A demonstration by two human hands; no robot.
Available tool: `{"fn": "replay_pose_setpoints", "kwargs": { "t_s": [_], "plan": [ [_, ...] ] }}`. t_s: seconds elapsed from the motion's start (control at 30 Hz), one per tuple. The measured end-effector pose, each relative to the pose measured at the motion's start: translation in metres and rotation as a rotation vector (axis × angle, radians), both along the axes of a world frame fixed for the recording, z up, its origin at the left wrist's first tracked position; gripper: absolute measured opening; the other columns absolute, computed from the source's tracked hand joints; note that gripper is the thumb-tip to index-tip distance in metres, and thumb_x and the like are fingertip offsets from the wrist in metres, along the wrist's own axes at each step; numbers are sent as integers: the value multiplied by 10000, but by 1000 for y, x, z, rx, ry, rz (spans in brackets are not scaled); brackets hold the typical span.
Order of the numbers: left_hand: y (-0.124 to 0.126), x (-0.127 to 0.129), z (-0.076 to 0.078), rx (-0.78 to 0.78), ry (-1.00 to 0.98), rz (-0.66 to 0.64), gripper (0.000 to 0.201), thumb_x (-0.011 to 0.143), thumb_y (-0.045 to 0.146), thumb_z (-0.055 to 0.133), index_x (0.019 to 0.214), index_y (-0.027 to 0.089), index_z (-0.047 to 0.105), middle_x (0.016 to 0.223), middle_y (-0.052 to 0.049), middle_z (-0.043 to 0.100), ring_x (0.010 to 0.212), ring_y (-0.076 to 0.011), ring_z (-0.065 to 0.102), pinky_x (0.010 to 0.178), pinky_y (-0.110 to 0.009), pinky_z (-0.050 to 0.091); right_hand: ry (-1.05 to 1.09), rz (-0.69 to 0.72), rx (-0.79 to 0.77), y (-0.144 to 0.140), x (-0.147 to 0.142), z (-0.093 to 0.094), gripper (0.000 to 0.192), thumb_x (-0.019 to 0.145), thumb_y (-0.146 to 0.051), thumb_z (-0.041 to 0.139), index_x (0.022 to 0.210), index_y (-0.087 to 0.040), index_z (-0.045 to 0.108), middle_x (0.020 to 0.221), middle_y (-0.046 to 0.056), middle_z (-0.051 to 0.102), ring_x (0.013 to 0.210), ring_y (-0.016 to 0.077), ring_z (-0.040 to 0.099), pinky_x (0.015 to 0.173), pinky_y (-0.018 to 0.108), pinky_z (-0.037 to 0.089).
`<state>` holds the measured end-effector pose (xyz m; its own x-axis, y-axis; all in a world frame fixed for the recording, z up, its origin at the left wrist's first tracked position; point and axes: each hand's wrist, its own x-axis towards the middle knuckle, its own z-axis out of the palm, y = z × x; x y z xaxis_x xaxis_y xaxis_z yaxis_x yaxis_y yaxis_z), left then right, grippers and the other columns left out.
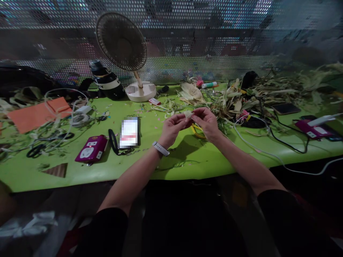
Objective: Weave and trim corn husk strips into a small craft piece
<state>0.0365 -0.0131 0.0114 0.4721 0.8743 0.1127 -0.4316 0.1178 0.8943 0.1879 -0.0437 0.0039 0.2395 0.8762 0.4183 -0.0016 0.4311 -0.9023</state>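
Both my hands meet above the green table (pixel 160 162), pinching a small pale piece of what looks like dried corn husk (pixel 188 114). My left hand (pixel 171 129), with a light band on its wrist, grips it from the left. From the right, my right hand (pixel 207 123) holds it between thumb and fingers. Yellow scissors handles (pixel 197 132), as far as their shape shows, lie partly hidden under my right hand. Just beyond, a larger pale husk (pixel 191 92) rests on the table.
A fan (pixel 140 92) and a black bottle (pixel 109 85) stand at the back. Left lie a phone (pixel 129 132), a purple power box (pixel 92 149), orange paper (pixel 40 114) and black scissors (pixel 36 150). Heaped husks (pixel 278 84), white cable (pixel 270 153) and another purple box (pixel 313 129) occupy the right.
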Motion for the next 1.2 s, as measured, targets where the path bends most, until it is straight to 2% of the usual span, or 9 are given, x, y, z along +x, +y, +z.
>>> {"fn": "replay_pose_setpoints", "kwargs": {
  "t_s": [0.13, 0.27, 0.33, 0.43, 0.6, 0.8, 1.0, 1.2],
  "plan": [
    [-1, 0, 1, -25, -14, -9, 395, 577, 338, 901, 881, 153, 730, 871, -58, 775, 776, -162, 735, 873, -353, 577, -1, -17, 16, -1, 1, 1, 373, 680, -443, 819, 930, -247, 625, 840, -24, 634, 783, 118, 614, 794, 292, 559],
    [0, -1, 4, -67, -33, 1, 373, 558, 313, 908, 835, 153, 718, 841, -46, 771, 776, -161, 735, 869, -346, 577, -20, -67, 70, -1, 7, 5, 337, 733, -437, 785, 976, -260, 632, 882, -16, 637, 819, 125, 621, 827, 303, 556],
    [1, -2, 5, -90, -37, 1, 364, 554, 300, 907, 825, 154, 712, 831, -40, 768, 783, -159, 734, 862, -336, 576, -120, -85, 155, -2, 13, 9, 261, 764, -419, 767, 937, -258, 656, 912, -2, 644, 875, 141, 625, 878, 331, 542],
    [3, -3, 5, -135, -26, -21, 353, 552, 271, 901, 825, 156, 710, 802, -21, 761, 750, -135, 723, 830, -302, 574, -378, -57, 297, -4, 18, 15, 144, 787, -364, 760, 856, -253, 698, 981, 25, 650, 991, 175, 621, 953, 381, 507],
    [6, -5, 5, -184, -16, -36, 317, 554, 251, 887, 802, 166, 710, 757, 7, 747, 703, -103, 698, 821, -269, 560, -630, -91, 388, -6, 18, 16, 78, 828, -346, 724, 859, -275, 719, 1007, 34, 665, 999, 196, 627, 924, 409, 513],
    [10, -7, 1, -202, 8, -109, 205, 645, 207, 826, 823, 187, 726, 855, -7, 760, 832, -130, 713, 968, -342, 519, -627, -93, 385, -5, 19, 14, 81, 835, -373, 720, 875, -303, 721, 995, 29, 683, 995, 207, 633, 925, 425, 502],
    [13, -7, -2, -197, 21, -107, 161, 655, 197, 818, 791, 203, 732, 880, -10, 763, 864, -142, 704, 933, -329, 527, -607, -110, 306, -5, 18, 16, 179, 795, -460, 743, 836, -288, 713, 957, 36, 693, 965, 219, 634, 933, 443, 494],
    [14, -8, -1, -173, 38, -130, 205, 641, 244, 844, 795, 188, 720, 879, -10, 756, 888, -138, 705, 968, -337, 512, -616, -112, 355, -4, 19, 16, 141, 805, -420, 743, 805, -283, 710, 912, 30, 695, 929, 211, 637, 888, 418, 500]
  ]
}}
